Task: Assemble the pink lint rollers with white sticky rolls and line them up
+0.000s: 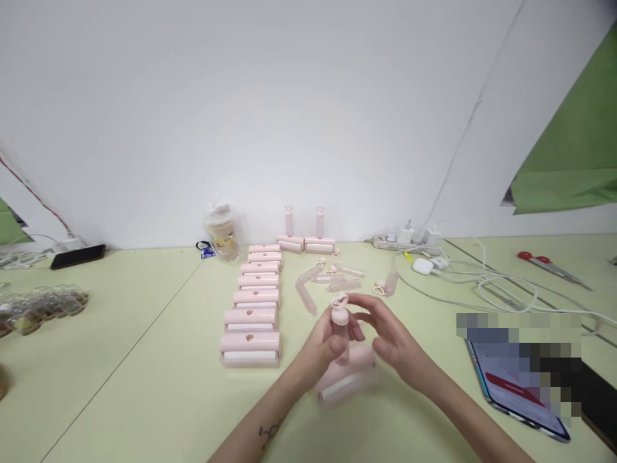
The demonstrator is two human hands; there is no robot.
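My left hand (324, 350) is closed around a small clear pink tube (341, 341), held upright with its heart-ringed cap (340, 308) on top. My right hand (385, 331) is beside it, fingers apart and curved toward the cap; whether a fingertip touches it is unclear. Below both hands is a blurred pink roller case (346, 376) with a white strip. Similar pink cases (250, 341) form a column to the left. Beyond my hands lie several loose clear tubes (306, 297) and heart-ringed caps (379, 289).
Two capped tubes (289, 222) stand behind two pink cases (320, 245) at the wall. A bagged cup (223, 235) is at the back left. Cables (486, 283), red-handled scissors (549, 265) and a phone (515, 386) are at the right; clear domed items (43, 308) sit far left.
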